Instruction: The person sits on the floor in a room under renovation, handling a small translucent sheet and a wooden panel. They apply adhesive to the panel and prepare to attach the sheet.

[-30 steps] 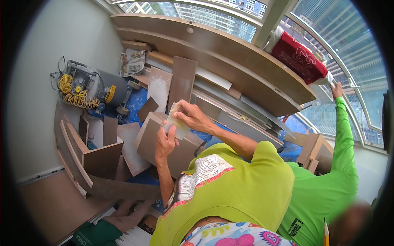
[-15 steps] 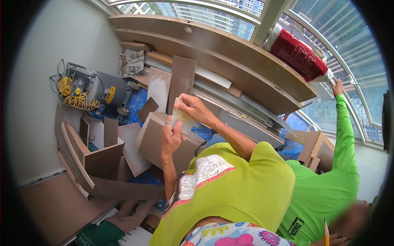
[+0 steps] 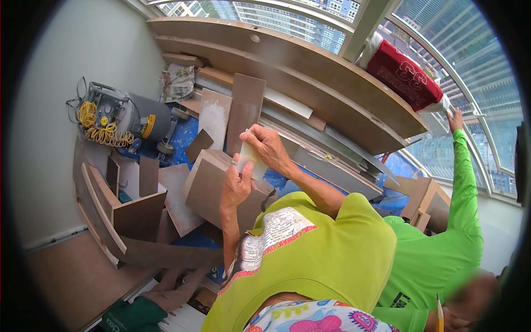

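The left forearm stands nearly upright at 6 o'clock under a pale sheet [image 3: 250, 155]; the left hand [image 3: 236, 187] grips its lower left, thumb laid along the near face. The right forearm slants from 4 o'clock, and the right hand [image 3: 267, 148] pinches the sheet's upper right, thumb in front, knuckles bent. Both hands thus grasp the same single sheet, tilted in mid-air near the middle of the view.

Around the sheet, from the left: one compressor [image 3: 146, 116] lies at 10 o'clock, with two wheels showing and a yellow hose [image 3: 108, 134] in coils. One open box [image 3: 138, 216] is at 8 o'clock. Green shorts [image 3: 135, 314], on one other person, show at 7. One paper bundle [image 3: 177, 84] sits between 10 and 11. One white-smeared board [image 3: 214, 117] leans at 11, one closed box [image 3: 207, 185] is at 8, just beyond the left hand, and one tall board [image 3: 247, 99] stands at 12. A long brown panel [image 3: 310, 58] curves from 11 to 2. One red cloth [image 3: 406, 77] hangs at 2. One pencil [image 3: 440, 316] points up between 4 and 5. One co-worker's green sleeve [image 3: 463, 177] is at 3, the hand beside the cloth's white end.
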A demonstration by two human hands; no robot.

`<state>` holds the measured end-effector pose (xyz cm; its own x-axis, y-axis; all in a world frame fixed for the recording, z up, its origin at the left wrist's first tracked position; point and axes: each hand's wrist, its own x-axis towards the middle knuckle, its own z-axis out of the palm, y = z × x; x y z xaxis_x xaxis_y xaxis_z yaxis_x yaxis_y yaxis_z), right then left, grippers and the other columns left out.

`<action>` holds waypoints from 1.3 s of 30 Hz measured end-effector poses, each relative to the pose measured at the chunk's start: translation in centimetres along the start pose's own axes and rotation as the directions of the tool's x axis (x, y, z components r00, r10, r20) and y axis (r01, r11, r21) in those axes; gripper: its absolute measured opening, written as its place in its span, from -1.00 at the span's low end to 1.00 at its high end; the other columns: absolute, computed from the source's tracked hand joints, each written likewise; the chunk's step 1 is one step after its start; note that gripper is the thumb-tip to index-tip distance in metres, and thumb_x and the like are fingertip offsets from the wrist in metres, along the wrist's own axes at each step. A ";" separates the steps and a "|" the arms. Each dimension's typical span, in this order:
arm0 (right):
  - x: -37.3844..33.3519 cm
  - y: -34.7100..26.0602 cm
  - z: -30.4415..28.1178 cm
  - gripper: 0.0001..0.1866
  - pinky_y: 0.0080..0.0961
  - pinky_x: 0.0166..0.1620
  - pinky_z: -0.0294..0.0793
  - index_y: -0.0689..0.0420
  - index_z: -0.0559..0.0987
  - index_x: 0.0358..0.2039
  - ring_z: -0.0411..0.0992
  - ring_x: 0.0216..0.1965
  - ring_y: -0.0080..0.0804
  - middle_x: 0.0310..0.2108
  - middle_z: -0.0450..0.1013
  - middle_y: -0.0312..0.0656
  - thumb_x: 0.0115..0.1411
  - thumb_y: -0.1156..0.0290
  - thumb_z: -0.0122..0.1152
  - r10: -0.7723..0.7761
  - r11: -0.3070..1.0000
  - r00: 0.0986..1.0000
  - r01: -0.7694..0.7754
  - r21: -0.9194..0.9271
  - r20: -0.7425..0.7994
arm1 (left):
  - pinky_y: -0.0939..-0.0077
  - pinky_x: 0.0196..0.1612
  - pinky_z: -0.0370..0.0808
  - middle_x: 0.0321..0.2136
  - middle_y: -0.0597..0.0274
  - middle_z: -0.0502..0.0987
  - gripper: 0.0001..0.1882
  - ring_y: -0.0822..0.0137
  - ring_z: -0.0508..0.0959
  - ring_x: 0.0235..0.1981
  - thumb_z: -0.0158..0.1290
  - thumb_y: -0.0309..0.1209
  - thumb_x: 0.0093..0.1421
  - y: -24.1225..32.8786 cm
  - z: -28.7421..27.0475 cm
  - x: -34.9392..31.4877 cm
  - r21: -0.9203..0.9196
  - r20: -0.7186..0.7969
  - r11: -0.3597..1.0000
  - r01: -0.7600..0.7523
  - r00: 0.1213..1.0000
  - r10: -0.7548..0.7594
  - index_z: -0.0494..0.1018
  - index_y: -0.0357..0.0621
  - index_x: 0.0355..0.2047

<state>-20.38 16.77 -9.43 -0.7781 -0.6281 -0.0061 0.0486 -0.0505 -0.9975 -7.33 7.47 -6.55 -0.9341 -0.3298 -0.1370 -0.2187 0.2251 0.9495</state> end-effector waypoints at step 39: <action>6.2 2.0 -0.2 -0.69 -0.60 -0.40 0.36 0.12 0.53 -0.39 0.33 -0.47 -0.69 -0.52 0.43 -0.45 0.27 0.13 0.29 0.018 0.924 0.943 -0.142 0.354 0.332 | 0.40 -0.64 0.42 -0.58 0.13 0.51 -0.79 0.33 0.51 -0.74 -0.09 -0.30 0.40 -0.4 -1.3 3.7 0.079 -0.171 0.993 0.089 0.982 -0.074 0.34 -0.22 -0.21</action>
<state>-25.20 12.98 -11.49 -0.5251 -0.8510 -0.0001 0.3773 -0.2327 -0.8964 -10.29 4.96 -7.10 -0.8530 -0.4978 -0.1564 -0.3221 0.2665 0.9084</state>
